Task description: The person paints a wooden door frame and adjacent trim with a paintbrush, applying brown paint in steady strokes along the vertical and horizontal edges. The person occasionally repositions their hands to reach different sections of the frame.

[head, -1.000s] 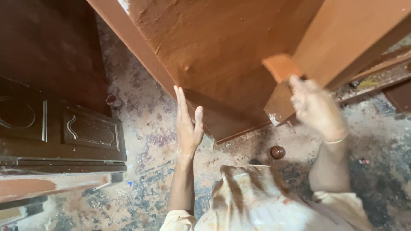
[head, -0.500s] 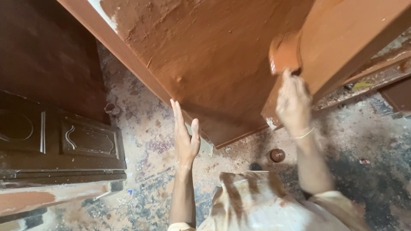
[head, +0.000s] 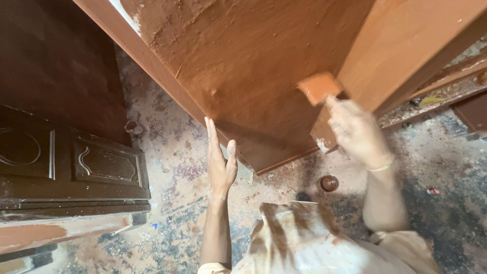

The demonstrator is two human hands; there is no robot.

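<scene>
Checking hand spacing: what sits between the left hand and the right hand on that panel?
In the head view, only the putty-coated brown panel spans between the left hand and the right hand, which holds a flat scraper.

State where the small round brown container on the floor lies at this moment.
In the head view the small round brown container sits on the stained floor, right of centre, just below the lower corner of the brown-coated door panel and beneath the right hand.

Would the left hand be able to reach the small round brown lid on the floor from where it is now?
Probably yes: the left hand lies flat against the door panel's edge holding nothing, and only bare spattered floor lies between it and the round lid.
</scene>
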